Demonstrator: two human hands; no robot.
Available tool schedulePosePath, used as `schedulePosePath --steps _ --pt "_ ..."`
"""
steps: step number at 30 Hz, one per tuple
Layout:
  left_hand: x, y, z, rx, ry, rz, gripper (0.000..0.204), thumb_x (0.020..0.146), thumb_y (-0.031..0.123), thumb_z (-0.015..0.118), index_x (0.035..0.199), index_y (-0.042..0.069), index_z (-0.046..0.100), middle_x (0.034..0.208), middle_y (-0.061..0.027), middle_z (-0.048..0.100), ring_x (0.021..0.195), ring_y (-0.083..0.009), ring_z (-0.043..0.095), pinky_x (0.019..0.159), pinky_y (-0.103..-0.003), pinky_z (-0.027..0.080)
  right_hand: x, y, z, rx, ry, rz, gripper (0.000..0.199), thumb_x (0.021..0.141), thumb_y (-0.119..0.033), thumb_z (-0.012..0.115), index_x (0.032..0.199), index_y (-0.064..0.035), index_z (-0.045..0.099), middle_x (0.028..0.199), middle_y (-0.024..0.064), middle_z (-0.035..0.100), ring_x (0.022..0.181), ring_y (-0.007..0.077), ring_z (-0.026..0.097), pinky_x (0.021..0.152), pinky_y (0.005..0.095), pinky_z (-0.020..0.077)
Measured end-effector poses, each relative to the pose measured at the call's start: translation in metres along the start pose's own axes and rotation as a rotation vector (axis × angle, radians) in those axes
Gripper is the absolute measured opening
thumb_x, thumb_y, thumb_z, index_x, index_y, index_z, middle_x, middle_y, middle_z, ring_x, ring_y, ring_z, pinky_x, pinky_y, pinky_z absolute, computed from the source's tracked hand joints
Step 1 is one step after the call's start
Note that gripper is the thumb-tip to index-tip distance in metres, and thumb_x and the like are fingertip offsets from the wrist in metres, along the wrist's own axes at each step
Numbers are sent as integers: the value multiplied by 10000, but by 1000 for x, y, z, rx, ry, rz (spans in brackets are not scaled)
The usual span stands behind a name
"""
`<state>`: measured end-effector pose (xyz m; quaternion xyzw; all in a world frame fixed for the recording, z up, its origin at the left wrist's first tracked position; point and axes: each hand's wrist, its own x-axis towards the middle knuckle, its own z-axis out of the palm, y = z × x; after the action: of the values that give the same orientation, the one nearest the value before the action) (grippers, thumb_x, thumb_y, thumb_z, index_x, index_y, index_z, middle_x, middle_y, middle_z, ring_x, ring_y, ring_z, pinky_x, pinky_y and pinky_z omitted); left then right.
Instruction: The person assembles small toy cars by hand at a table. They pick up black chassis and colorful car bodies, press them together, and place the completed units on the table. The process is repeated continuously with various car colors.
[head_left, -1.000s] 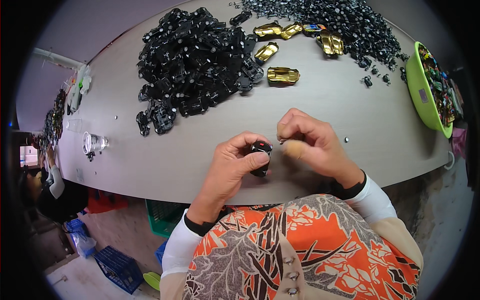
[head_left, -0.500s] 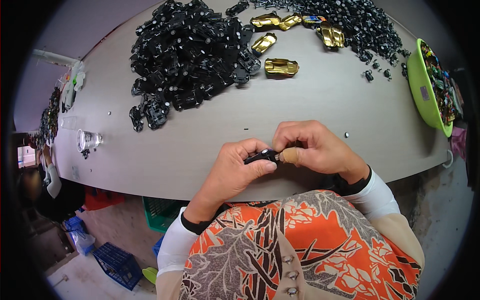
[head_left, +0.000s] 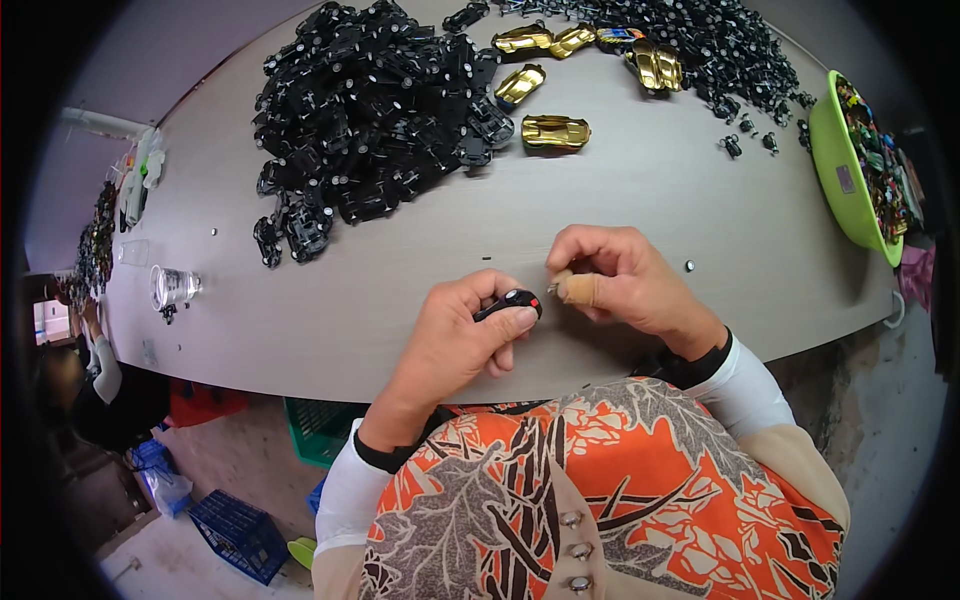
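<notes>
My left hand (head_left: 448,328) is closed on a small black toy car part (head_left: 517,299) with a red spot at its front end, held between thumb and fingers above the table. A short way to its right, my right hand (head_left: 640,290) is pinched shut, its thumb wrapped in a tan bandage (head_left: 585,291). A tiny metallic tip (head_left: 553,288) pokes out between those fingers, too small to name. The two hands are apart. Beyond them stands a big heap of black toy car bases (head_left: 370,110), and several gold toy car bodies (head_left: 556,134) lie to its right.
At the far right is a pile of small wheel-and-axle parts (head_left: 730,60). A green basin (head_left: 832,165) of colourful pieces stands at the right edge. On the left are a clear plastic cup (head_left: 172,287) and another person's arm (head_left: 104,362). Crates (head_left: 238,532) sit below.
My hands have come apart: the right has drawn up and away from the black toy car part, which the left still holds, now turned with its red spot showing.
</notes>
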<state>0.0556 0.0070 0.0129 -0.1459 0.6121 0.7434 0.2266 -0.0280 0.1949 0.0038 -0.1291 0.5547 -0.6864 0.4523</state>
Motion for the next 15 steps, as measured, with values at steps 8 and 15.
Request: schedulePosePath --steps 8,15 --pt "4 -11 0 129 -57 177 122 804 73 633 873 15 552 735 6 558 520 -34 481 453 -172 387 2 6 5 -443 -71 -265 185 777 -3 581 962 10 581 842 60 573 733 135 539 665 243 437" --pt "1 -7 -1 -186 128 136 232 776 26 640 984 -1 542 824 -24 567 666 -59 533 544 -193 435 0 3 8 -369 -16 -68 164 752 18 562 914 15 581 860 79 576 787 166 541 712 274 430"
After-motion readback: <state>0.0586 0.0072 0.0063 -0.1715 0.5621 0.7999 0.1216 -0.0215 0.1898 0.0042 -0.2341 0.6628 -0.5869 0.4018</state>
